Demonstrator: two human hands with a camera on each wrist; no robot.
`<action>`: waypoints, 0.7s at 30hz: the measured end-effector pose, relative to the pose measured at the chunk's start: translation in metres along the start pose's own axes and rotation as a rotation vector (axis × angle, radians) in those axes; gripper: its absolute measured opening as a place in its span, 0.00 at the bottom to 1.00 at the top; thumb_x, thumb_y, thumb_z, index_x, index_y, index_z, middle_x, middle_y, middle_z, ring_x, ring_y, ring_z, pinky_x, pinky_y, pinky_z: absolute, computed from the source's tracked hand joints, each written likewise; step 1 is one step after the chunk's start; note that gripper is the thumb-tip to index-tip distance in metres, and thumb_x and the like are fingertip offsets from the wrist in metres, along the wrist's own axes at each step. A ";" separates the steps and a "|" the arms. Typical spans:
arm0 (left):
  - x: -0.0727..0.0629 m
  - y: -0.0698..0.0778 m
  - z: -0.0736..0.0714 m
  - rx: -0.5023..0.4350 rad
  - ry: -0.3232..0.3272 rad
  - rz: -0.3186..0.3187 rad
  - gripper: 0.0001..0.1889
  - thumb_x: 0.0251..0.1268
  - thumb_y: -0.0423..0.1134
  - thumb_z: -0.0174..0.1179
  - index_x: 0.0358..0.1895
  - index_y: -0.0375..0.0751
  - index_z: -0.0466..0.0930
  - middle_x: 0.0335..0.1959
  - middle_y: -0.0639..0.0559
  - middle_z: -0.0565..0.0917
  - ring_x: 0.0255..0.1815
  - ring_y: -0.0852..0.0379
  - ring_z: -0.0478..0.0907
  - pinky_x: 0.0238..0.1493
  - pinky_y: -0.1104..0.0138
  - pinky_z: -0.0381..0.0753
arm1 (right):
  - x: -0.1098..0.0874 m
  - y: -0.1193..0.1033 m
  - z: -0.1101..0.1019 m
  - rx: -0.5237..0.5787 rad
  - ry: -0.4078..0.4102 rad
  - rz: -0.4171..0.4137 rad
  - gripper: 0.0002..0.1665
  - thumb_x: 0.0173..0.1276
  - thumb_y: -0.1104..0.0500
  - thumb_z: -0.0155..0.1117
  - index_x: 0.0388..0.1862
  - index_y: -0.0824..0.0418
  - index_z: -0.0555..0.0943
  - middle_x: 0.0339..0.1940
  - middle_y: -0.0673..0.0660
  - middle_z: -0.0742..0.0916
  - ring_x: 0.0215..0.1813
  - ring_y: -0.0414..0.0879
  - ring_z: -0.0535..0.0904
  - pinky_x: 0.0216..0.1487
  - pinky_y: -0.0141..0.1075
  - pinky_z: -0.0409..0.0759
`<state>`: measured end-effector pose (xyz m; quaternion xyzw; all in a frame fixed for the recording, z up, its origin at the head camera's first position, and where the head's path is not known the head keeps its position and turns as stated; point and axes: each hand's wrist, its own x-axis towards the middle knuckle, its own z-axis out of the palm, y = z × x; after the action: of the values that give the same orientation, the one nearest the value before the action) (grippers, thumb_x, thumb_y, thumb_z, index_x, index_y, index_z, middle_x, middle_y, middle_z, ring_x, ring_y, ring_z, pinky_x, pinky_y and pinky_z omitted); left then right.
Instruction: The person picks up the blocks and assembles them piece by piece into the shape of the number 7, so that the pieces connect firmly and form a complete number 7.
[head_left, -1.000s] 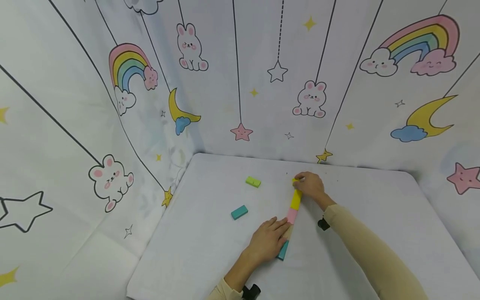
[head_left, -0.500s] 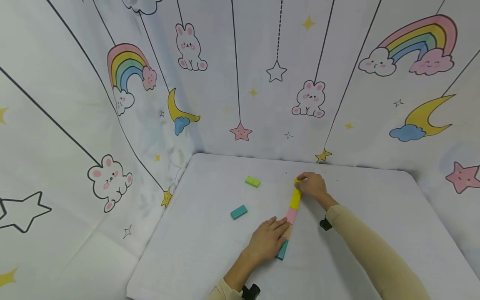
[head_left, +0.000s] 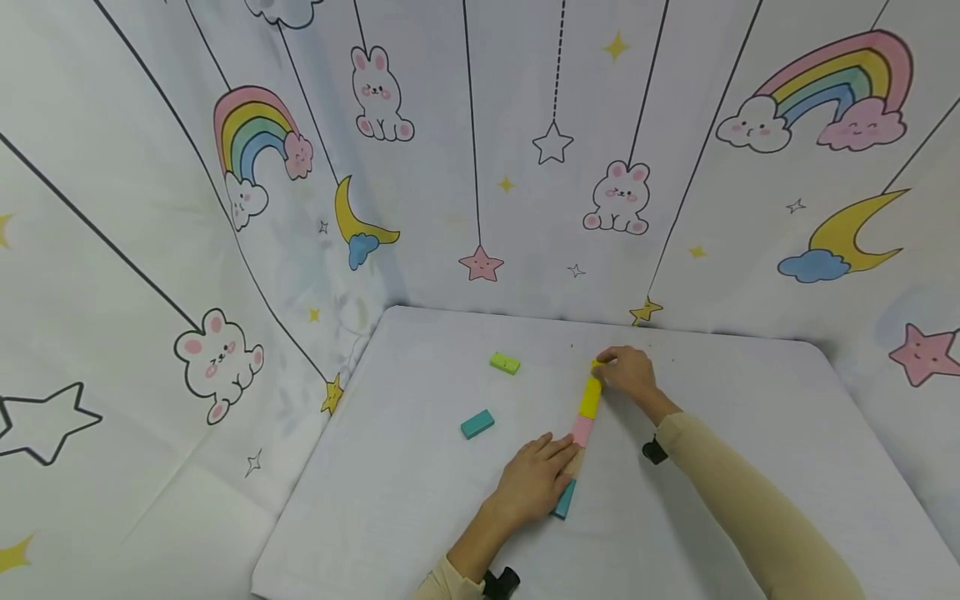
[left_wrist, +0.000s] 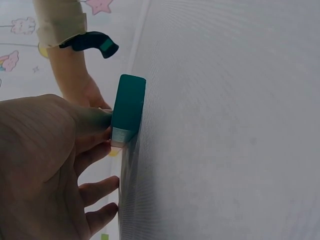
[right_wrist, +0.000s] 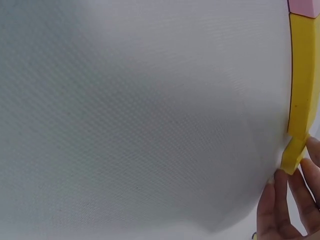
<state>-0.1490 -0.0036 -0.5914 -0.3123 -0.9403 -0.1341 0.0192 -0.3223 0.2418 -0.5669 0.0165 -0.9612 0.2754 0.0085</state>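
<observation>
A row of blocks runs away from me on the white table. From near to far it has a teal block (head_left: 564, 502), a wood-coloured block (head_left: 577, 465), a pink block (head_left: 582, 431), a yellow block (head_left: 590, 398) and another yellow block (right_wrist: 293, 155) at the far end. My left hand (head_left: 529, 479) rests along the row's left side, fingers extended and partly covering the wood-coloured block. Its thumb touches the row beside the teal block in the left wrist view. With thumb and fingertips, my right hand (head_left: 628, 371) pinches the far yellow block, hiding most of it in the head view.
Left of the row lie a loose teal block (head_left: 477, 424) and, farther back, a lime-green block (head_left: 505, 363). The white table (head_left: 390, 500) meets a printed cloth backdrop (head_left: 435, 208) at its far and left edges.
My right hand has shifted slightly right and a little nearer, and the far yellow block has moved with it. My left hand and the loose blocks have stayed put.
</observation>
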 end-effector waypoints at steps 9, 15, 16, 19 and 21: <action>0.000 0.000 -0.001 0.002 -0.018 -0.003 0.27 0.82 0.50 0.54 0.79 0.53 0.69 0.78 0.59 0.70 0.78 0.49 0.68 0.76 0.55 0.70 | -0.001 0.004 0.001 0.008 -0.008 0.003 0.19 0.70 0.53 0.72 0.53 0.64 0.88 0.52 0.64 0.90 0.52 0.61 0.83 0.50 0.54 0.82; -0.001 0.001 -0.001 0.005 -0.010 -0.003 0.27 0.81 0.50 0.54 0.79 0.53 0.69 0.78 0.59 0.70 0.78 0.49 0.68 0.76 0.55 0.70 | -0.001 0.007 0.001 0.010 -0.012 -0.005 0.19 0.70 0.52 0.73 0.52 0.63 0.89 0.51 0.64 0.90 0.51 0.60 0.84 0.50 0.54 0.82; -0.001 0.001 -0.001 0.005 -0.008 -0.003 0.27 0.81 0.50 0.54 0.79 0.53 0.69 0.78 0.59 0.70 0.78 0.49 0.68 0.76 0.55 0.70 | 0.000 0.007 0.001 0.009 -0.013 -0.003 0.19 0.70 0.52 0.73 0.52 0.63 0.89 0.51 0.63 0.90 0.50 0.60 0.84 0.49 0.53 0.82; -0.001 0.001 -0.001 0.005 -0.004 -0.004 0.27 0.81 0.50 0.54 0.79 0.53 0.69 0.78 0.59 0.70 0.78 0.49 0.68 0.76 0.55 0.70 | -0.001 0.008 0.000 0.011 -0.020 -0.003 0.19 0.70 0.51 0.73 0.52 0.63 0.89 0.50 0.63 0.90 0.49 0.59 0.84 0.47 0.51 0.83; 0.000 0.001 -0.001 0.004 -0.003 -0.003 0.27 0.81 0.50 0.54 0.79 0.53 0.69 0.78 0.59 0.70 0.78 0.49 0.68 0.76 0.55 0.70 | -0.001 0.008 0.000 0.017 -0.018 -0.007 0.19 0.70 0.51 0.73 0.52 0.63 0.89 0.49 0.63 0.90 0.48 0.59 0.84 0.46 0.50 0.83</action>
<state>-0.1479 -0.0031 -0.5900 -0.3109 -0.9411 -0.1319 0.0182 -0.3213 0.2488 -0.5709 0.0223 -0.9588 0.2833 0.0004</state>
